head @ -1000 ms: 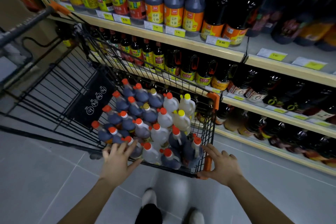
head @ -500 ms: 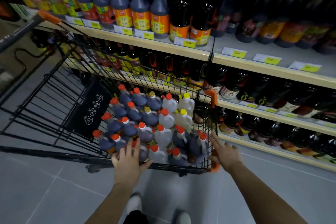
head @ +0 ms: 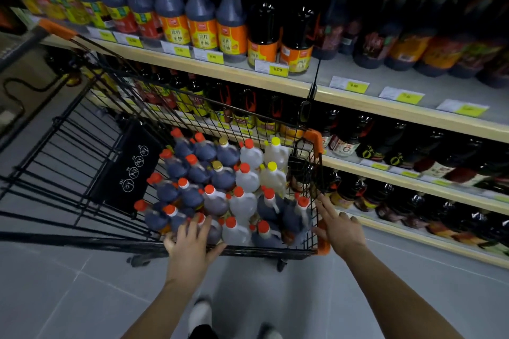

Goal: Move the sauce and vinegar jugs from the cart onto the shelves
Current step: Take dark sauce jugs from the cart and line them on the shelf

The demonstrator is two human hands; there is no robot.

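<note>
Jugs — dark ones and pale ones, capped red or yellow — stand packed in the near end of a black wire cart at centre frame. The left hand rests fingers spread on the cart's near rim, holding nothing; the right hand lies open against the orange corner. Stocked shelves run across the upper right.
</note>
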